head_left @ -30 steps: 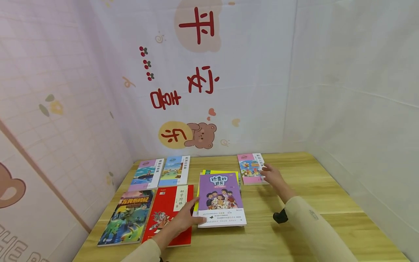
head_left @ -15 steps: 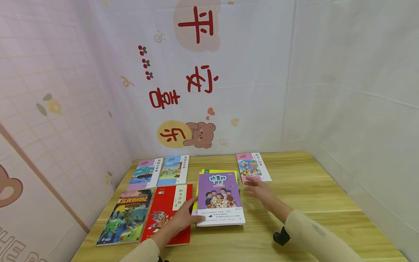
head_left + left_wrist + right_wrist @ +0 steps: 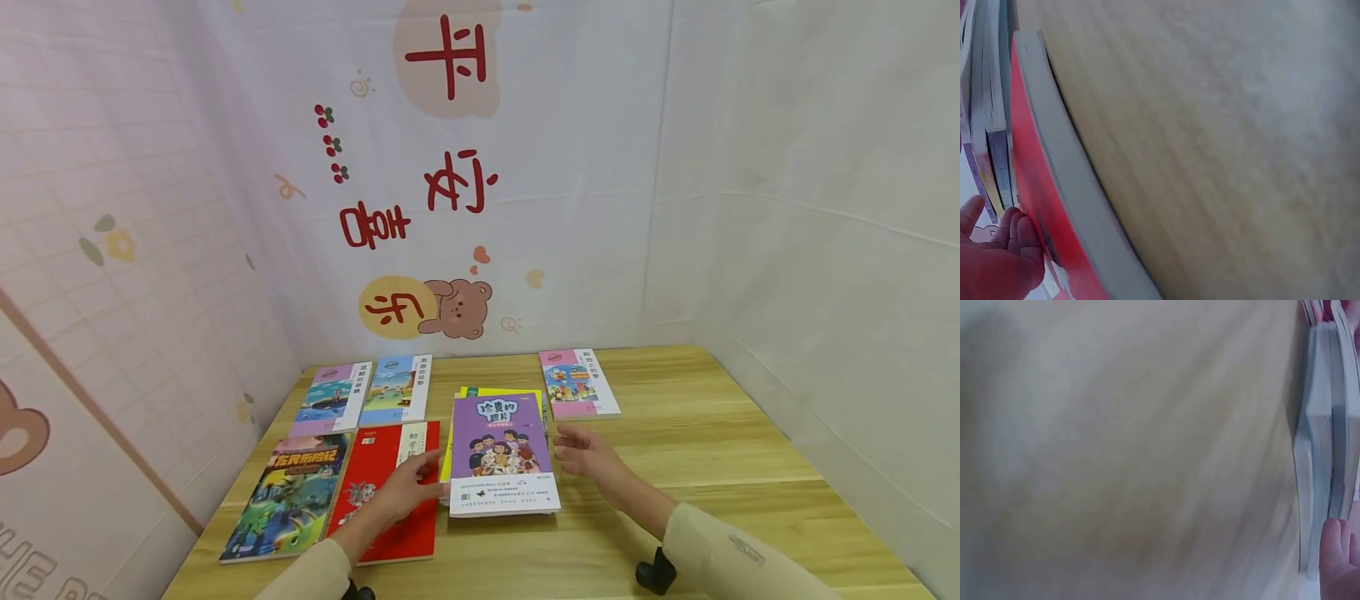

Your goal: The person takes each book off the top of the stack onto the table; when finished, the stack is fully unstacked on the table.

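A stack of books lies mid-table, with a purple-covered book (image 3: 501, 454) on top and a yellow book (image 3: 480, 391) peeking out beneath it. My left hand (image 3: 405, 493) is beside the stack's left edge, over a red book (image 3: 397, 533), its fingers relaxed. On the stack's other side my right hand (image 3: 596, 462) has its fingers extended toward the right edge. The right wrist view shows right fingertips (image 3: 1331, 540) right by the page edges of the stacked books (image 3: 1322, 425). Neither hand grips anything. Behind the right hand lies a pink book (image 3: 573, 383).
A dark green comic-style book (image 3: 288, 500) lies left of the red one. Behind them are a pink-and-blue book (image 3: 330, 400) and a light-blue book (image 3: 393, 392). The wooden table (image 3: 720, 450) meets fabric walls (image 3: 570, 208) at the back and sides.
My right hand has left the pink book at the back right and come nearer to the stack's right edge. My left thumb has come off the purple book's corner, with the hand slightly farther left.
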{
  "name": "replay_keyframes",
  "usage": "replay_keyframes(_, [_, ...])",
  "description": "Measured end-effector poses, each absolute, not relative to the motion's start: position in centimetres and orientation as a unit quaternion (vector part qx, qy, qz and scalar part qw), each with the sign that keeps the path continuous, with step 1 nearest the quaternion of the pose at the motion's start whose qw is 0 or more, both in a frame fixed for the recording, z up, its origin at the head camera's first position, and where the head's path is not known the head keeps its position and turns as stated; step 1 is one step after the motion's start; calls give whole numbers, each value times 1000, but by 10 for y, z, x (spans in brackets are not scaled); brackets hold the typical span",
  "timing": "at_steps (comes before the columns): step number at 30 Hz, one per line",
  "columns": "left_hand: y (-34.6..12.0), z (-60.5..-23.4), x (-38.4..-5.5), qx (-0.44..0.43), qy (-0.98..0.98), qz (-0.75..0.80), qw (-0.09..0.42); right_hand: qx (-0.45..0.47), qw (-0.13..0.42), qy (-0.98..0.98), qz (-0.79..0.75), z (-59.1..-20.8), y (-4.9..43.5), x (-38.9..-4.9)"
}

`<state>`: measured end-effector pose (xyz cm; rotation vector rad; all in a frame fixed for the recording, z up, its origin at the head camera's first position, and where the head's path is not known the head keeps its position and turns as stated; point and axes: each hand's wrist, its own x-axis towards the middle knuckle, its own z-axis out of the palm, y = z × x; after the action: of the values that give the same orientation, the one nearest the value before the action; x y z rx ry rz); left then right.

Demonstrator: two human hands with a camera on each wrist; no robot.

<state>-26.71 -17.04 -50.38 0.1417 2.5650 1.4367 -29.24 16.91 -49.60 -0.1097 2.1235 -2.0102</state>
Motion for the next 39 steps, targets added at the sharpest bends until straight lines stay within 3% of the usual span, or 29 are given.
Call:
replay_keyframes(19, [-175,-508,-269,69,861,487,128,-50,136,713,-686,-511,159,-263])
replay_keyframes(39, [-169,-510,-270,66,876,461,121,-16,128,741,-659,-516,160,-261])
